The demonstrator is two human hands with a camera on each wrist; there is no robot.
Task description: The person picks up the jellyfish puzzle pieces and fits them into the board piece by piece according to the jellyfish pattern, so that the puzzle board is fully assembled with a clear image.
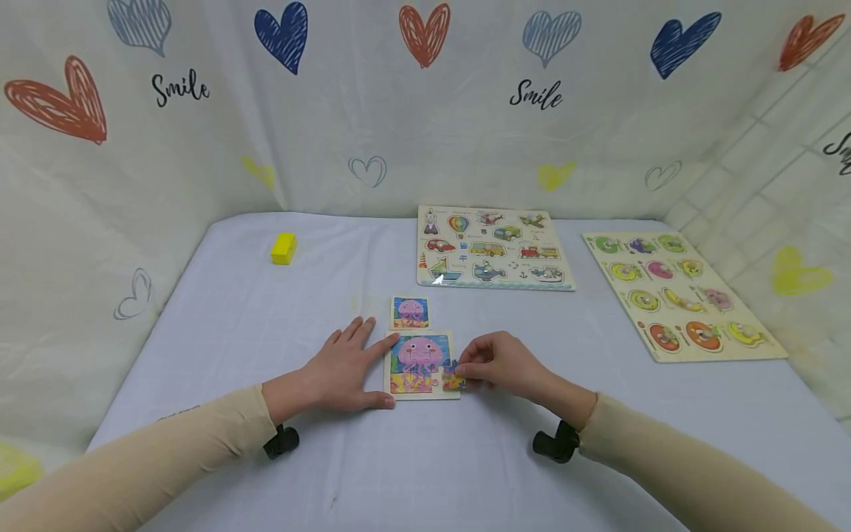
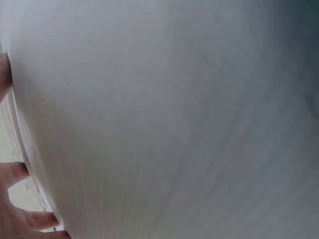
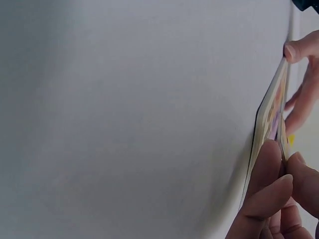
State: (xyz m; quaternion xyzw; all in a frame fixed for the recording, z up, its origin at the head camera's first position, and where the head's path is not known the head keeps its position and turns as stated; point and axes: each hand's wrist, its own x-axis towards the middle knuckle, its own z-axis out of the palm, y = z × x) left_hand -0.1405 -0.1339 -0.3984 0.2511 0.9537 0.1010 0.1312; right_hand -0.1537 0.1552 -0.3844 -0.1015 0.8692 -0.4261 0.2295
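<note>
A jellyfish jigsaw puzzle (image 1: 419,353) in a wooden frame lies at the middle of the table, with a gap at its lower right corner. My right hand (image 1: 501,363) pinches a puzzle piece (image 1: 453,380) between thumb and fingers over that corner. The right wrist view shows this piece (image 3: 283,137) tilted at the board's edge. Fingers spread, my left hand (image 1: 342,369) rests on the table, its index finger and thumb touching the left side of the frame. Just beyond the puzzle lies a small jellyfish picture card (image 1: 410,313).
A yellow block (image 1: 284,249) stands at the back left. Behind the puzzle is a vehicle puzzle board (image 1: 495,247); a fruit puzzle board (image 1: 685,297) lies to the right. A curtain printed with hearts (image 1: 425,111) hangs behind the white-covered table (image 1: 425,465).
</note>
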